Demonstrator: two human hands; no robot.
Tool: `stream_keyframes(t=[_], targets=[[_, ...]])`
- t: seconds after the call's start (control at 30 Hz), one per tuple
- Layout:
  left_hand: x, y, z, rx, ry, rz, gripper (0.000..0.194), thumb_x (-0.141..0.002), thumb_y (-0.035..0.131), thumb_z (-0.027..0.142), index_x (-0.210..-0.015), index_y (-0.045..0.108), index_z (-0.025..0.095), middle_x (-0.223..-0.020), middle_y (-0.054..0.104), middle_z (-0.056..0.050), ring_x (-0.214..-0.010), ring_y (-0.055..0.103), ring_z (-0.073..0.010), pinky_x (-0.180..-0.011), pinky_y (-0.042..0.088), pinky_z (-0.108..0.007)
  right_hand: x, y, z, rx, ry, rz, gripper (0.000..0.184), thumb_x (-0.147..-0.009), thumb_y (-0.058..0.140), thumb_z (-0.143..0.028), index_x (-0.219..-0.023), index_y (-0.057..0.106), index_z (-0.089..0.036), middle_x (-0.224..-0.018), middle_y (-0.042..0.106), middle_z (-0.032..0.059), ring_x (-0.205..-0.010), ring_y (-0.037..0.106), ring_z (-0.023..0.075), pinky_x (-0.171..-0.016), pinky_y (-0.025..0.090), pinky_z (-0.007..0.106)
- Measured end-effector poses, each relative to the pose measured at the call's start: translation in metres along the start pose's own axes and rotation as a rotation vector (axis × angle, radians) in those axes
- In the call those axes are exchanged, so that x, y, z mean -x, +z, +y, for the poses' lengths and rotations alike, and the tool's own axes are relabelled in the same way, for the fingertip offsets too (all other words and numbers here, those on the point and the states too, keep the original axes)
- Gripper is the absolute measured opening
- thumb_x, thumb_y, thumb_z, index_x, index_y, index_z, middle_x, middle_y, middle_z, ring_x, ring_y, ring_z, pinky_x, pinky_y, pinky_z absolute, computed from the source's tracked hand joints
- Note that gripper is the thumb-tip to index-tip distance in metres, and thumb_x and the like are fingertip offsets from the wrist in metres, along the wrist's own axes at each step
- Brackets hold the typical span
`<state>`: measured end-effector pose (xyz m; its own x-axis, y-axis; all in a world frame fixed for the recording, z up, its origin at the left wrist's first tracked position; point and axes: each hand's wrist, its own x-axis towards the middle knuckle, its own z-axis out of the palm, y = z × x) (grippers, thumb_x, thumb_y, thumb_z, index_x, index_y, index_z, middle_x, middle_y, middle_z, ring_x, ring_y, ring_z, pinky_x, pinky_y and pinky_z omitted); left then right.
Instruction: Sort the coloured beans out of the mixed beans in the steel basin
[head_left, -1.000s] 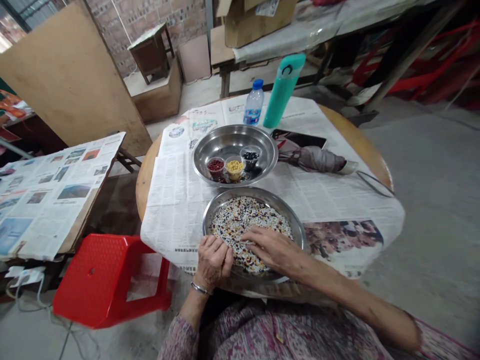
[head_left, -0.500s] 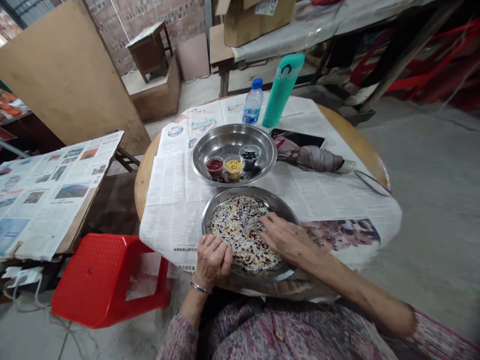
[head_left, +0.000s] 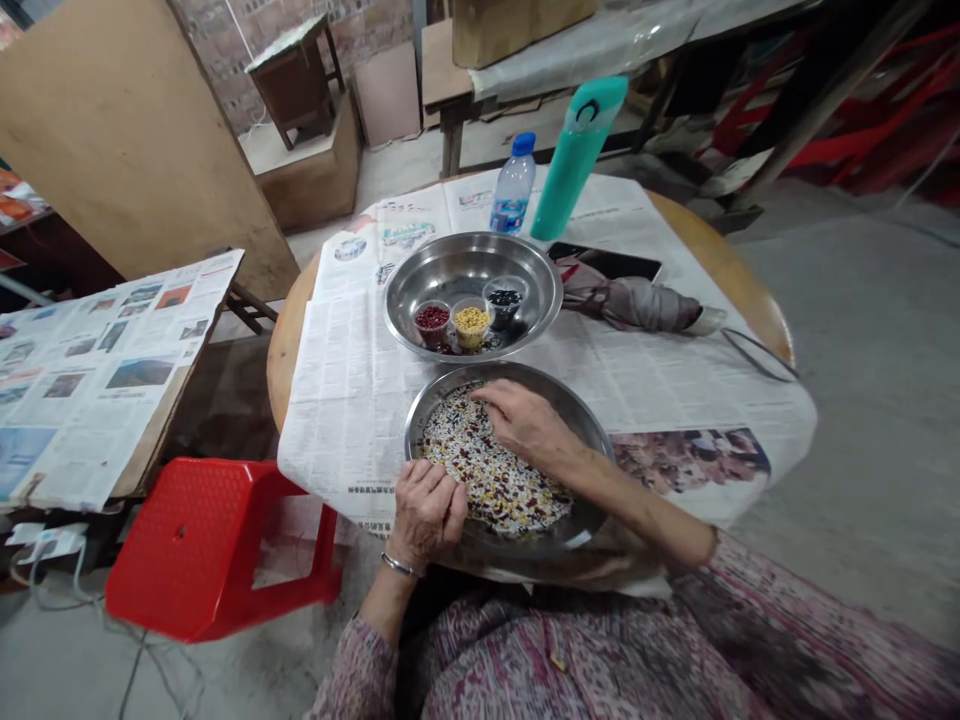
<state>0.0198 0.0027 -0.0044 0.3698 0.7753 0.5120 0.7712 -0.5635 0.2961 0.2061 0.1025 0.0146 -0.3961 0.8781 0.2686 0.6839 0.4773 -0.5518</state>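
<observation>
A shallow metal basin (head_left: 596,450) at the table's near edge holds a spread of white grains (head_left: 480,450) mixed with dark red, yellow and black beans or kernels. My left hand (head_left: 427,510), wearing a bracelet, is closed over the basin's near left rim. Inside the basin, my right hand (head_left: 525,425) reaches to the far part of the mix, its thumb and index finger close together at the grains; anything between the tips is too small to see. Behind stands a second metal basin (head_left: 405,275) with small clear cups of red beans (head_left: 432,322), yellow kernels (head_left: 471,325) and black beans (head_left: 505,300).
Newspaper (head_left: 337,390) covers the round table. At its back stand a water bottle (head_left: 514,190) and a teal flask (head_left: 577,160). A phone (head_left: 615,262) and a folded umbrella (head_left: 630,303) lie right. A red stool (head_left: 195,545) is at lower left.
My right hand has moved from the right side of the mix up and left to its far part, its fingers drawing closer together. My left hand stays at the rim.
</observation>
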Motion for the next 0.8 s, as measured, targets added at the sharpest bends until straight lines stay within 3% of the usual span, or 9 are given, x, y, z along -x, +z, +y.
stream_keyframes(t=[0.1, 0.17, 0.37, 0.53, 0.67, 0.8], targets=[[0.000, 0.000, 0.000, 0.004, -0.007, -0.009, 0.029, -0.093, 0.044, 0.017, -0.064, 0.046, 0.020, -0.064, 0.050, -0.002, -0.070, 0.044, -0.0179, -0.069, 0.036, -0.036, -0.010, -0.001, 0.007, 0.283, 0.015, -0.100, 0.038, -0.082, 0.045, -0.005, -0.112, 0.066, -0.017, -0.107, 0.066, 0.0128, -0.102, 0.056, 0.0258, -0.087, 0.047, 0.035], [0.000, 0.000, 0.000, 0.003, -0.008, -0.011, 0.029, -0.093, 0.044, 0.017, -0.064, 0.046, 0.021, -0.064, 0.050, -0.002, -0.070, 0.044, -0.0180, -0.069, 0.036, -0.036, -0.010, 0.002, 0.006, 0.329, 0.027, -0.168, 0.037, -0.081, 0.045, -0.004, -0.109, 0.066, -0.017, -0.107, 0.065, 0.0122, -0.099, 0.056, 0.0243, -0.082, 0.047, 0.032], [-0.001, -0.001, 0.001, 0.005, -0.015, -0.021, 0.029, -0.092, 0.045, 0.017, -0.064, 0.046, 0.021, -0.064, 0.049, -0.002, -0.070, 0.045, -0.0184, -0.069, 0.036, -0.036, 0.020, 0.003, 0.001, 0.028, -0.021, -0.342, 0.033, -0.080, 0.040, -0.002, -0.093, 0.066, -0.018, -0.087, 0.066, 0.0048, -0.082, 0.061, 0.0165, -0.082, 0.047, 0.028], [0.000, -0.001, 0.000, 0.014, -0.019, -0.029, 0.028, -0.092, 0.045, 0.017, -0.064, 0.048, 0.021, -0.065, 0.051, -0.003, -0.070, 0.047, -0.0185, -0.070, 0.037, -0.036, 0.058, -0.006, -0.014, -0.136, -0.130, -0.357, 0.038, -0.080, 0.041, -0.001, -0.103, 0.066, -0.019, -0.097, 0.067, 0.0066, -0.089, 0.062, 0.0166, -0.084, 0.050, 0.030], [-0.001, 0.000, 0.000, 0.010, -0.014, -0.025, 0.029, -0.094, 0.044, 0.017, -0.065, 0.048, 0.020, -0.065, 0.052, -0.003, -0.071, 0.046, -0.0185, -0.070, 0.036, -0.036, 0.074, -0.007, -0.027, -0.107, -0.200, -0.377, 0.038, -0.080, 0.044, -0.001, -0.103, 0.066, -0.021, -0.100, 0.065, 0.0067, -0.095, 0.060, 0.0184, -0.083, 0.051, 0.031], [-0.001, 0.000, 0.001, 0.000, -0.019, -0.019, 0.030, -0.094, 0.044, 0.017, -0.065, 0.047, 0.020, -0.065, 0.052, -0.002, -0.071, 0.046, -0.0183, -0.071, 0.036, -0.035, 0.072, -0.002, -0.022, 0.002, -0.240, -0.416, 0.034, -0.080, 0.049, -0.002, -0.101, 0.068, -0.021, -0.096, 0.065, 0.0066, -0.093, 0.059, 0.0196, -0.079, 0.050, 0.031]])
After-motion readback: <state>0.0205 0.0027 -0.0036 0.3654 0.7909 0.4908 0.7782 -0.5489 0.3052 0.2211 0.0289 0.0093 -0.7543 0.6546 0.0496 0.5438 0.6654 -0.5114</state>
